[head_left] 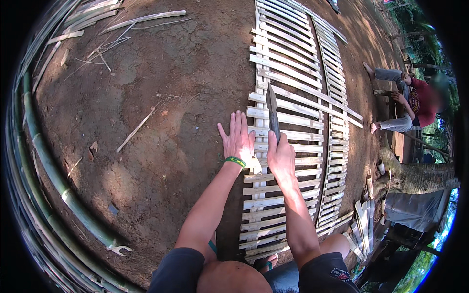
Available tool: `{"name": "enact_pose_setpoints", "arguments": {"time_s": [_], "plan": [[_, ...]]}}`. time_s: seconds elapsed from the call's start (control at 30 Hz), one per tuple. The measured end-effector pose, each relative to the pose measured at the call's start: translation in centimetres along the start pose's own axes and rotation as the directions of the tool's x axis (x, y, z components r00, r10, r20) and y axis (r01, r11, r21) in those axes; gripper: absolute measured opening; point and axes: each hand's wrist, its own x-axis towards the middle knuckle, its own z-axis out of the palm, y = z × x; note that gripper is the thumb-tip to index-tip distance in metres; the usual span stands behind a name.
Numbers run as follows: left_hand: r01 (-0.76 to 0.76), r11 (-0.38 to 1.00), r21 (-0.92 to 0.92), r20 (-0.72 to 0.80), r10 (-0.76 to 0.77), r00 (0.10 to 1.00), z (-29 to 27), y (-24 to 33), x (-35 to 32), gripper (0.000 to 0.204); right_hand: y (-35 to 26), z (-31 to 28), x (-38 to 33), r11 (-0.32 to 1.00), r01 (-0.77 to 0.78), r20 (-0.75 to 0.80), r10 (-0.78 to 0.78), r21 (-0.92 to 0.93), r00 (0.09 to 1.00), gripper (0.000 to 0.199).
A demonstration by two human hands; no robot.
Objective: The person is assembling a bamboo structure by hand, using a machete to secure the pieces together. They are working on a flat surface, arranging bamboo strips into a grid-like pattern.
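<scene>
A frame of pale split-bamboo slats (288, 134) lies on the ground before me, with crosswise slats over long rails. My right hand (281, 158) is wrapped round the handle of a machete (272, 105). Its dark blade points away from me, over the slats near their left ends. My left hand (238, 139), with a green and yellow wristband (236, 160), is stretched out at the left edge of the frame. Its fingers point forward and its thumb side is by the slat ends; nothing shows in it.
Long green bamboo poles (46, 151) lie along the left. Loose split strips (146, 18) are scattered at the far left, and more slats (362, 227) are piled at the right near a tree trunk (415, 177). A person in a red shirt (422, 102) sits at the right.
</scene>
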Motion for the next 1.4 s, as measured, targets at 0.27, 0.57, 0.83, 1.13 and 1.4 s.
{"name": "enact_pose_setpoints", "arguments": {"time_s": [0.27,0.57,0.83,1.13,1.4], "plan": [[-0.005,1.0,-0.016,0.046,0.006,0.999,-0.6,0.4,-0.5,0.072,3.6,1.0,1.5,0.89,-0.268,0.185,0.212,0.37,0.959,0.053],[0.011,0.999,0.037,0.036,-0.012,0.999,-0.3,0.7,0.3,0.072,5.1,1.2,2.0,0.858,-0.312,0.297,0.198,0.407,0.934,0.053],[-0.009,0.999,0.053,0.049,0.007,0.999,0.6,0.4,0.1,0.071,5.6,2.7,1.4,0.863,-0.267,0.263,0.164,0.429,0.951,0.055],[-0.053,0.998,0.019,-0.033,0.054,0.998,0.4,-0.1,0.0,0.058,19.9,-3.6,-5.9,0.924,-0.378,-0.42,0.323,-0.053,0.848,0.057],[0.006,0.998,0.069,-0.009,-0.006,1.0,0.4,0.4,0.1,0.049,31.0,-4.8,-8.4,0.789,-0.584,-0.426,0.469,-0.193,0.774,0.063]]}}
